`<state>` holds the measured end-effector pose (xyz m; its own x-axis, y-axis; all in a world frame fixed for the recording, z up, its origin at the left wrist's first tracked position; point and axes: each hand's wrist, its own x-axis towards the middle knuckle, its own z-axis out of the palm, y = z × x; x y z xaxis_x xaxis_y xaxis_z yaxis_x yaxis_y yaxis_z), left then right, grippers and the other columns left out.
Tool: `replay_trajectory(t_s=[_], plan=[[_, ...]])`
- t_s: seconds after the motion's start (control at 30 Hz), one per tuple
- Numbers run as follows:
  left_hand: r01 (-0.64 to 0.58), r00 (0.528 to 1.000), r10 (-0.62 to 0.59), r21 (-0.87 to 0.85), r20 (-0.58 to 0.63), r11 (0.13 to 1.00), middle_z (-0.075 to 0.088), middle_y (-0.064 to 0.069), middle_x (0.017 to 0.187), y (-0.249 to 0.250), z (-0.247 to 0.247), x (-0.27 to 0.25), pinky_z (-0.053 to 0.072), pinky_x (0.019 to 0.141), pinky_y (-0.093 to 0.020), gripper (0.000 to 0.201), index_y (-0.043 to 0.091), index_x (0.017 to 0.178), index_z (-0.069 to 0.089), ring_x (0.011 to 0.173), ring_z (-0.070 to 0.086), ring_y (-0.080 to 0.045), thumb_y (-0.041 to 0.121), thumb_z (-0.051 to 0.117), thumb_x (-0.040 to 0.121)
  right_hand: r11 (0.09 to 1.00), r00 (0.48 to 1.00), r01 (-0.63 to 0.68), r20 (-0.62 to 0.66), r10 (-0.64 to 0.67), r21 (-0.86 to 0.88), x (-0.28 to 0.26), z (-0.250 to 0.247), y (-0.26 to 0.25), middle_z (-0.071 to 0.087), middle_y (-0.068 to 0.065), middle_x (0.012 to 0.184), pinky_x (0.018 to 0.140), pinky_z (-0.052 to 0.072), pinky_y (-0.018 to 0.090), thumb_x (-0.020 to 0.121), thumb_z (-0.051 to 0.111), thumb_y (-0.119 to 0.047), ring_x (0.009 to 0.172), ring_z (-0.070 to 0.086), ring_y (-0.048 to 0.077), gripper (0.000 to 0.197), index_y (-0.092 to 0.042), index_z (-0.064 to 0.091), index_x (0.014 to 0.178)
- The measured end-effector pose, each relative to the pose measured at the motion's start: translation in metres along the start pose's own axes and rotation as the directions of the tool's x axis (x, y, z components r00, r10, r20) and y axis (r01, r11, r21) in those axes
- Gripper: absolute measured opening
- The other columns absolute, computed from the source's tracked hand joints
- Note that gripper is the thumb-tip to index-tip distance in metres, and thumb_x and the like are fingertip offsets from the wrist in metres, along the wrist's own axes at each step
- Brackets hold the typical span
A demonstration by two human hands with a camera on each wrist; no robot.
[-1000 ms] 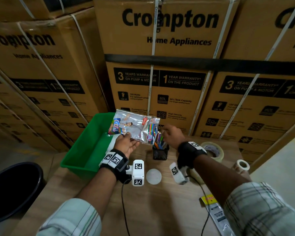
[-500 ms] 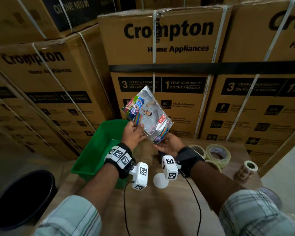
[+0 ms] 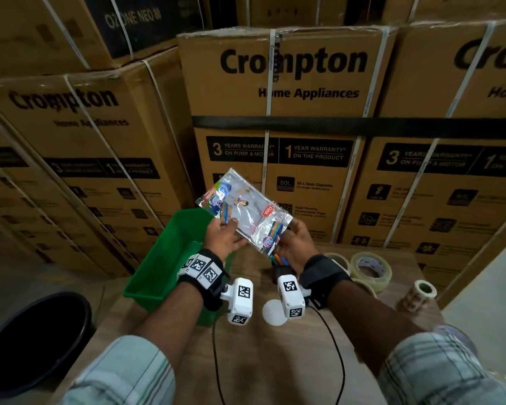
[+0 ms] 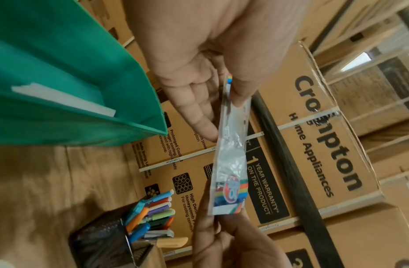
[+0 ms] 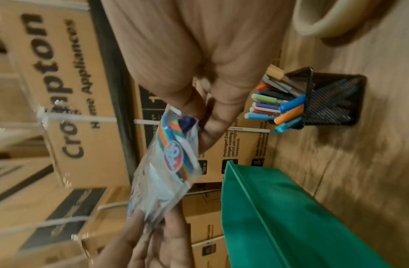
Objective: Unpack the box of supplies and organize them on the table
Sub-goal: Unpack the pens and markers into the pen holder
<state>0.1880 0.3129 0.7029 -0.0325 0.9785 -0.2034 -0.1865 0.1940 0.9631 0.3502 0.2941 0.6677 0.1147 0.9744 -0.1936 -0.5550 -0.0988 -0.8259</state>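
A shiny plastic packet with colourful print hangs in the air above the table's back edge, held between both hands. My left hand pinches its left end between thumb and fingers, seen edge-on in the left wrist view as the packet. My right hand pinches the packet's lower right corner. The green bin stands at the table's left, with a white strip lying inside it. A black mesh pen holder full of coloured pens stands under my right hand.
Rolls of clear tape and a small paper-tape roll sit at the table's right. A white disc lies near the front. A black bucket stands on the floor at left. Stacked cardboard cartons wall the back.
The packet has risen from over the bin and pen holder and tilted. My right hand has moved under its lower right corner. The head view has swung upward.
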Motion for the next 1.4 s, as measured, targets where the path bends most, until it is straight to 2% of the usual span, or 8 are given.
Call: replay_trajectory(t_s=[0.17, 0.33, 0.7, 1.0, 1.1, 1.23, 1.33, 1.4], plan=[[0.111, 0.990, -0.121, -0.122, -0.071, 0.986, 0.058, -0.021, 0.123, -0.007, -0.006, 0.001, 0.060, 0.060, -0.029, 0.035, 0.001, 0.129, 0.043, 0.095, 0.064, -0.028, 0.013, 0.050, 0.098, 0.971, 0.991, 0.102, -0.063, -0.118, -0.215, -0.005, 0.001, -0.008, 0.061, 0.013, 0.092, 0.056, 0.057, 0.026, 0.090, 0.051, 0.010, 0.076, 0.063, 0.021, 0.040, -0.010, 0.033, 0.120], [0.123, 0.989, -0.135, -0.174, -0.057, 0.977, 0.059, -0.015, 0.105, -0.011, -0.010, 0.003, 0.059, 0.056, -0.027, 0.027, 0.002, 0.123, 0.045, 0.082, 0.062, -0.022, 0.010, 0.049, 0.098, 0.914, 0.985, 0.153, -0.012, -0.170, -0.375, -0.009, 0.003, -0.010, 0.060, 0.024, 0.116, 0.075, 0.058, 0.040, 0.090, 0.056, 0.002, 0.101, 0.064, 0.038, 0.015, -0.011, 0.049, 0.093], [-0.104, 0.985, 0.125, -0.166, 0.116, 0.980, 0.062, -0.007, 0.109, 0.004, -0.001, -0.015, 0.058, 0.074, -0.029, 0.025, 0.008, 0.124, 0.045, 0.096, 0.062, -0.020, 0.011, 0.046, 0.099, 0.983, 0.999, -0.032, 0.027, 0.037, -0.180, -0.012, 0.010, -0.006, 0.066, 0.008, 0.082, 0.054, 0.055, 0.019, 0.093, 0.050, 0.005, 0.059, 0.067, 0.009, 0.016, -0.008, 0.059, 0.092], [-0.108, 0.987, 0.121, -0.123, 0.103, 0.987, 0.058, -0.012, 0.119, 0.012, 0.005, -0.013, 0.059, 0.070, -0.030, 0.026, 0.007, 0.123, 0.046, 0.101, 0.061, -0.022, 0.015, 0.048, 0.099, 0.970, 0.999, 0.013, -0.045, -0.024, -0.242, -0.002, -0.003, -0.005, 0.064, 0.014, 0.079, 0.052, 0.051, 0.025, 0.092, 0.054, 0.003, 0.058, 0.061, 0.017, 0.013, -0.006, 0.058, 0.085], [-0.039, 0.999, 0.034, -0.212, -0.028, 0.976, 0.059, -0.017, 0.121, 0.007, 0.000, -0.005, 0.056, 0.078, -0.037, 0.031, 0.004, 0.129, 0.044, 0.108, 0.060, -0.032, 0.014, 0.046, 0.100, 0.880, 0.991, 0.049, -0.086, -0.101, -0.472, 0.001, -0.015, -0.009, 0.062, 0.012, 0.074, 0.056, 0.047, 0.029, 0.093, 0.058, -0.007, 0.062, 0.055, 0.021, 0.012, -0.009, 0.058, 0.081], [0.124, 0.971, -0.181, -0.319, -0.157, 0.940, 0.056, -0.015, 0.106, -0.006, -0.021, 0.010, 0.057, 0.071, -0.033, 0.023, 0.006, 0.123, 0.045, 0.085, 0.060, -0.022, 0.010, 0.041, 0.101, 0.744, 0.960, 0.029, -0.190, -0.208, -0.667, 0.012, -0.051, -0.018, 0.065, 0.010, 0.078, 0.060, 0.053, 0.032, 0.090, 0.061, -0.014, 0.070, 0.062, 0.027, 0.012, -0.018, 0.060, 0.079], [0.234, 0.936, -0.311, -0.371, -0.164, 0.899, 0.053, -0.016, 0.115, -0.027, -0.032, 0.014, 0.053, 0.078, -0.034, 0.031, 0.005, 0.131, 0.043, 0.102, 0.059, -0.026, 0.003, 0.039, 0.100, 0.553, 0.915, 0.005, -0.219, -0.338, -0.833, 0.008, -0.067, -0.029, 0.067, 0.005, 0.081, 0.069, 0.053, 0.035, 0.086, 0.063, -0.023, 0.078, 0.063, 0.026, 0.006, -0.022, 0.063, 0.081], [0.264, 0.924, -0.341, -0.359, -0.170, 0.895, 0.056, -0.014, 0.103, -0.040, -0.029, 0.012, 0.053, 0.076, -0.031, 0.026, 0.005, 0.125, 0.047, 0.089, 0.059, -0.023, 0.002, 0.039, 0.100, 0.379, 0.901, 0.015, -0.152, -0.407, -0.925, 0.000, -0.069, -0.036, 0.063, 0.002, 0.081, 0.066, 0.043, 0.028, 0.088, 0.061, -0.024, 0.077, 0.058, 0.020, 0.008, -0.016, 0.064, 0.089]])
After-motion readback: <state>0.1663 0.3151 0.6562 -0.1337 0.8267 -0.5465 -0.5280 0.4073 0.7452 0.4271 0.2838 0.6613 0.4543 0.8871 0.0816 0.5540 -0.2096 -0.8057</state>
